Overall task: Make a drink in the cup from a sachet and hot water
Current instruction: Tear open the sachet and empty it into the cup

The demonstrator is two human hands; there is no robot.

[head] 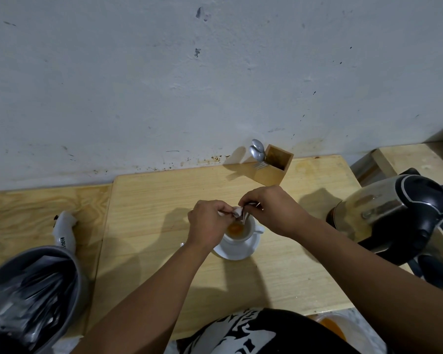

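Observation:
A white cup [243, 232] stands on a white saucer [237, 251] in the middle of the wooden table [164, 200], with orange-brown powder or liquid at its bottom. Right above the cup both hands pinch a small white sachet [237, 212]. My left hand [207, 223] grips its left end, my right hand [271, 208] its right end, and the sachet's lower part hangs into the cup. A steel and black electric kettle [391, 215] sits to the right.
A wooden holder [274, 166] with spoons and a fork stands by the wall. A grey bin lined with a black bag [31, 297] is at lower left, and a white packet [64, 232] lies beyond it.

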